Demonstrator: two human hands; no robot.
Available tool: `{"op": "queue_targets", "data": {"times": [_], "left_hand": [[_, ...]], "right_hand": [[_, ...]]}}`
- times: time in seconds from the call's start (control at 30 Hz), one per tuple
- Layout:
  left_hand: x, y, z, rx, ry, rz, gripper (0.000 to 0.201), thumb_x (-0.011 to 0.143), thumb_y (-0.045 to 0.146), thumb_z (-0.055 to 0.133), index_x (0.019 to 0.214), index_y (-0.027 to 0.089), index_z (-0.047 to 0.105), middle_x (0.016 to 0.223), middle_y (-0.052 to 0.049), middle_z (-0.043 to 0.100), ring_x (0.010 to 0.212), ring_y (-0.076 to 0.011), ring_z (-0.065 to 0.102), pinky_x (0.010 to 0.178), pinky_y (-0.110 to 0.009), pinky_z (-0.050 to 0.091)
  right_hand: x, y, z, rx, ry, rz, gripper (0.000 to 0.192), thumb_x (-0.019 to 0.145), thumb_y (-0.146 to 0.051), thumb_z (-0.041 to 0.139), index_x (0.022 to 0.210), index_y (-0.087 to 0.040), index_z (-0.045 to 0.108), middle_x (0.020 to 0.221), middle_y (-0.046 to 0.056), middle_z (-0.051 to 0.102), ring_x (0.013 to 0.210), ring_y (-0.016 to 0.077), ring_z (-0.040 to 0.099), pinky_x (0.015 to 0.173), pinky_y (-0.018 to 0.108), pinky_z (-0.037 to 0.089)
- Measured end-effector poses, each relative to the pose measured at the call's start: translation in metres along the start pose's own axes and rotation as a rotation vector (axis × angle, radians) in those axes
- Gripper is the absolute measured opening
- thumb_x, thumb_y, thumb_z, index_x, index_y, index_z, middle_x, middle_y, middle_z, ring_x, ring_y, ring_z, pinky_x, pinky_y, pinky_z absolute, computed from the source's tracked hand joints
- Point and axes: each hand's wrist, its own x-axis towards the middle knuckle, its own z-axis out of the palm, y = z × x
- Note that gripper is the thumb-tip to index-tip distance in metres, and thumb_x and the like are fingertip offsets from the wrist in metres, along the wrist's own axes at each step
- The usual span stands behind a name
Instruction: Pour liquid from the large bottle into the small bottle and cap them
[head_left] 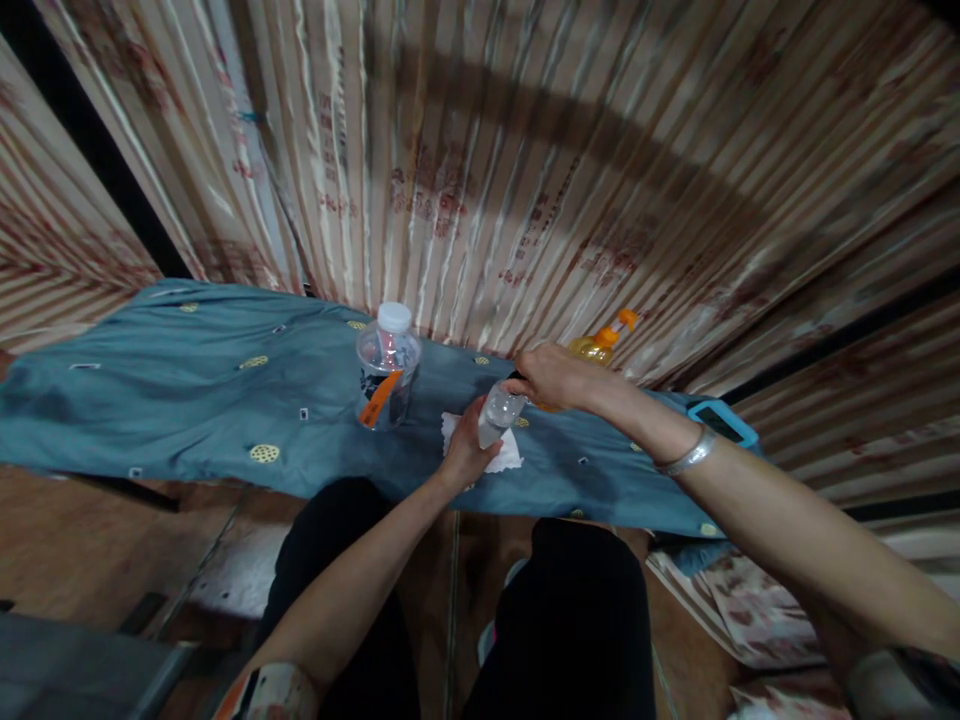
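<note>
Centre of frame: left hand (466, 448) is gripping the lower end of a small clear bottle (498, 410), fingers wrapped around it. Right hand (553, 376) is closing over the bottle's top, fingers curled tight there. Bottle is tilting, hovering just above a white tissue (510, 456) lying on the bench's blue cloth (195, 400). Left of it a bigger clear bottle with a white cap (387, 366) is standing upright. An orange-capped bottle (604, 342) is sitting behind the right hand; a blue-edged phone (721, 421) is lying at right.
</note>
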Motion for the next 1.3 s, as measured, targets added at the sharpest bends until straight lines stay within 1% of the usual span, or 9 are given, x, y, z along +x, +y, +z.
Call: {"op": "queue_targets", "data": {"times": [0.1, 0.27, 0.4, 0.53, 0.7, 0.83, 1.0, 1.17, 1.3], "left_hand": [[0.001, 0.001, 0.0, -0.001, -0.006, 0.007, 0.075, 0.07, 0.011, 0.074, 0.141, 0.018, 0.049, 0.142, -0.016, 0.062, 0.134, -0.0341, 0.06, 0.117, -0.054, 0.046], [0.001, 0.002, 0.0, -0.01, -0.025, 0.021, 0.076, 0.07, 0.01, 0.073, 0.141, 0.019, 0.048, 0.143, -0.014, 0.062, 0.136, -0.0328, 0.058, 0.118, -0.053, 0.045], [0.003, 0.001, 0.001, -0.02, -0.032, 0.03, 0.075, 0.07, 0.008, 0.072, 0.14, 0.019, 0.049, 0.141, -0.014, 0.063, 0.136, -0.0326, 0.059, 0.118, -0.053, 0.045], [0.004, 0.0, 0.002, -0.03, -0.04, 0.037, 0.076, 0.069, 0.008, 0.073, 0.14, 0.02, 0.048, 0.139, -0.014, 0.063, 0.134, -0.0324, 0.059, 0.118, -0.054, 0.044], [0.005, -0.002, 0.004, -0.049, -0.047, 0.044, 0.077, 0.069, 0.008, 0.074, 0.141, 0.018, 0.047, 0.139, -0.014, 0.063, 0.134, -0.0333, 0.058, 0.118, -0.055, 0.045], [0.004, -0.002, 0.003, -0.065, -0.048, 0.047, 0.077, 0.069, 0.008, 0.074, 0.14, 0.019, 0.048, 0.139, -0.014, 0.063, 0.134, -0.0336, 0.058, 0.118, -0.054, 0.045], [0.004, 0.0, 0.002, -0.08, -0.05, 0.051, 0.075, 0.069, 0.008, 0.074, 0.14, 0.019, 0.05, 0.139, -0.013, 0.063, 0.134, -0.0332, 0.059, 0.118, -0.054, 0.044], [0.003, -0.001, 0.002, -0.08, -0.046, 0.03, 0.074, 0.07, 0.009, 0.072, 0.14, 0.015, 0.049, 0.141, -0.018, 0.061, 0.137, -0.0355, 0.057, 0.12, -0.056, 0.042], [0.002, -0.003, 0.002, -0.088, -0.053, 0.03, 0.079, 0.07, 0.01, 0.074, 0.144, 0.017, 0.046, 0.146, -0.017, 0.059, 0.14, -0.0343, 0.055, 0.122, -0.056, 0.039]], "right_hand": [[-0.003, -0.001, -0.004, -0.034, -0.006, -0.007, 0.034, 0.104, -0.043, 0.066, 0.122, -0.014, 0.065, 0.116, 0.009, 0.064, 0.104, 0.0227, 0.065, 0.093, 0.043, 0.056], [-0.01, 0.002, -0.011, -0.058, -0.048, -0.056, 0.025, 0.103, -0.034, 0.069, 0.117, -0.013, 0.066, 0.113, 0.008, 0.065, 0.102, 0.0215, 0.065, 0.091, 0.041, 0.057], [-0.014, 0.005, -0.019, -0.052, -0.051, -0.099, 0.025, 0.103, -0.032, 0.069, 0.121, -0.014, 0.065, 0.113, 0.007, 0.065, 0.101, 0.0213, 0.066, 0.091, 0.041, 0.057], [-0.014, 0.003, -0.021, -0.041, -0.082, -0.139, 0.024, 0.103, -0.032, 0.068, 0.118, -0.014, 0.066, 0.113, 0.007, 0.065, 0.103, 0.0216, 0.065, 0.093, 0.042, 0.056], [-0.004, 0.001, -0.011, -0.059, -0.116, -0.076, 0.027, 0.104, -0.037, 0.067, 0.116, -0.013, 0.066, 0.111, 0.008, 0.065, 0.1, 0.0211, 0.066, 0.091, 0.041, 0.057], [0.0, 0.004, -0.009, -0.072, -0.097, -0.007, 0.033, 0.105, -0.044, 0.064, 0.116, -0.013, 0.066, 0.111, 0.009, 0.065, 0.099, 0.0216, 0.066, 0.091, 0.041, 0.057], [-0.007, 0.003, -0.013, -0.02, -0.074, -0.07, 0.036, 0.103, -0.037, 0.069, 0.131, -0.015, 0.062, 0.12, 0.009, 0.063, 0.105, 0.0227, 0.065, 0.093, 0.042, 0.057], [-0.005, -0.003, -0.008, -0.048, -0.039, 0.014, 0.03, 0.105, -0.041, 0.065, 0.118, -0.013, 0.066, 0.114, 0.009, 0.065, 0.102, 0.0222, 0.066, 0.093, 0.043, 0.057], [-0.007, -0.002, -0.011, -0.022, -0.041, -0.039, 0.034, 0.103, -0.037, 0.069, 0.128, -0.015, 0.063, 0.121, 0.009, 0.063, 0.107, 0.0232, 0.065, 0.094, 0.044, 0.056]]}}
